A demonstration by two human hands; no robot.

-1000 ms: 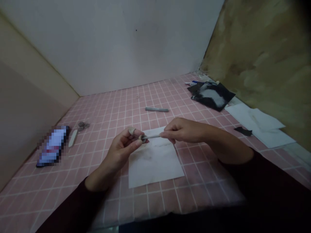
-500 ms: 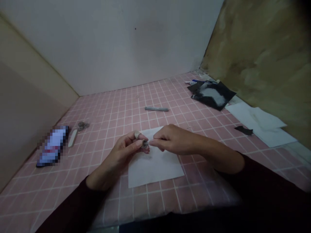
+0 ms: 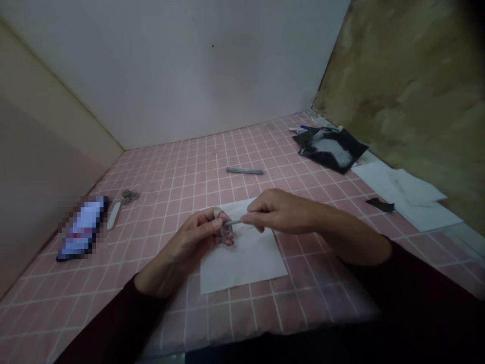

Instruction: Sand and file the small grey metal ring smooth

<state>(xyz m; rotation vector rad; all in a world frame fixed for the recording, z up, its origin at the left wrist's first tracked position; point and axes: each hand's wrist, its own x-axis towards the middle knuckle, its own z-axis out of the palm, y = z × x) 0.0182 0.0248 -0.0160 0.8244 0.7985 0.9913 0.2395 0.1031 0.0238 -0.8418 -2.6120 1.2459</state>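
Note:
My left hand (image 3: 202, 230) pinches a small grey ring (image 3: 227, 227) between thumb and fingers, above a white sheet of paper (image 3: 246, 265). A pale band wraps one of its fingers. From the right, my right hand (image 3: 271, 210) grips a thin grey rod (image 3: 234, 222) whose far end meets the ring's opening. Whether the rod's tip passes inside the ring I cannot tell. Several small grey rings (image 3: 129, 195) lie in a cluster on the left of the table.
Left on the pink checked cloth (image 3: 170, 172) are a blurred-out phone (image 3: 84, 227) and a white flat stick (image 3: 113, 216). A grey rod-like piece (image 3: 244, 171) lies beyond my hands. Black sheets with white powder (image 3: 335, 149), white papers (image 3: 409, 194) and a black scrap (image 3: 380, 204) are at right.
My right hand has moved a little to the right and away, so more of the grey rod shows between it and the ring. My left hand stays nearly in place.

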